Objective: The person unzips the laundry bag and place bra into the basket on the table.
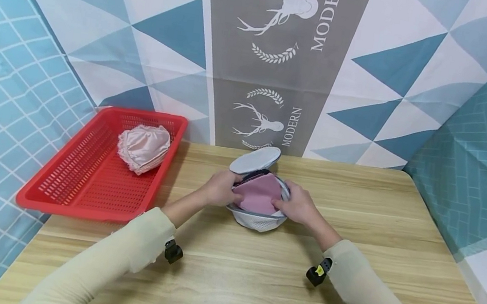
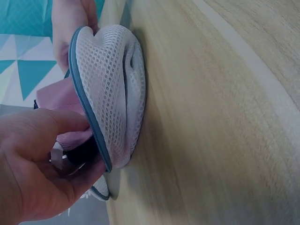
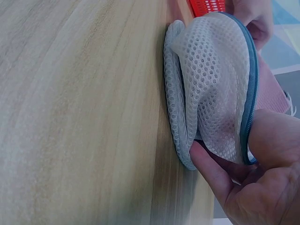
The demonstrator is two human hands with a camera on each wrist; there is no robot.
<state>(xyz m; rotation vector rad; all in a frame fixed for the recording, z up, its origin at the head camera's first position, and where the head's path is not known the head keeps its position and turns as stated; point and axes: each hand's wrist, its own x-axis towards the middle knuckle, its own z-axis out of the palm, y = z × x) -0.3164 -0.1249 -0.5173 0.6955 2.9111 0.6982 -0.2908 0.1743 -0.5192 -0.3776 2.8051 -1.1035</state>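
Observation:
A round white mesh laundry bag (image 1: 257, 222) with a grey-blue zipper edge stands on the table, its lid (image 1: 255, 160) folded back behind it. Folded pink cloth (image 1: 258, 193) sticks up out of the opening, with a dark edge behind it. At the bag's left side, my left hand (image 2: 35, 164) grips the rim, its thumb against the pink cloth. My right hand (image 3: 262, 164) holds the opposite side, thumb at the zipper edge and fingers under the mesh (image 3: 211, 89). How far the cloth reaches down inside is hidden.
A red plastic basket (image 1: 91, 203) stands at the table's left, holding a pale pink lace-edged fabric item (image 1: 143, 148). The wooden table (image 1: 243, 287) ends at a patterned wall cloth (image 1: 374, 87) behind. A small black device (image 1: 173, 251) sits at each wrist.

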